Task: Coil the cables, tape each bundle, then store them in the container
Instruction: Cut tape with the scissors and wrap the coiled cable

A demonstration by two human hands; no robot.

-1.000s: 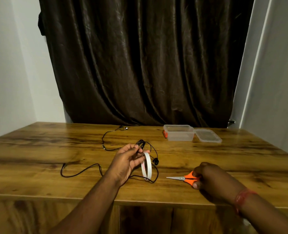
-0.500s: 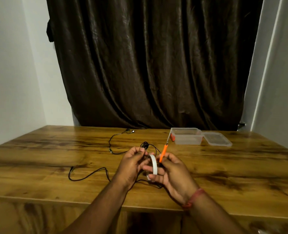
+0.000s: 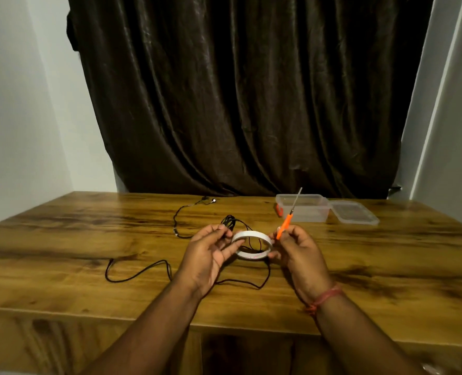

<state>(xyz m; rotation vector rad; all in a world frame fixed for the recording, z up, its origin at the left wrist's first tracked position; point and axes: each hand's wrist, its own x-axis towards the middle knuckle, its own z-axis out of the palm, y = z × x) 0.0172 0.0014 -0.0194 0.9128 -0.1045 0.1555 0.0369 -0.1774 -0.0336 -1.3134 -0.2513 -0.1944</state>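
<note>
The left hand (image 3: 208,253) grips a small coil of black cable (image 3: 229,222) with its upper fingers and touches the left side of the white tape roll (image 3: 252,244). The right hand (image 3: 297,249) pinches the right side of the roll and also holds orange scissors (image 3: 286,222), which point up and away. The rest of this cable trails loose on the table (image 3: 386,266) below both hands, so I judge the coiling not finished. A second cable (image 3: 182,217) lies uncoiled beyond the left hand. The open container (image 3: 303,212) stands beyond the right hand with its lid (image 3: 355,216) beside it; nothing is taped or visibly stored yet
</note>
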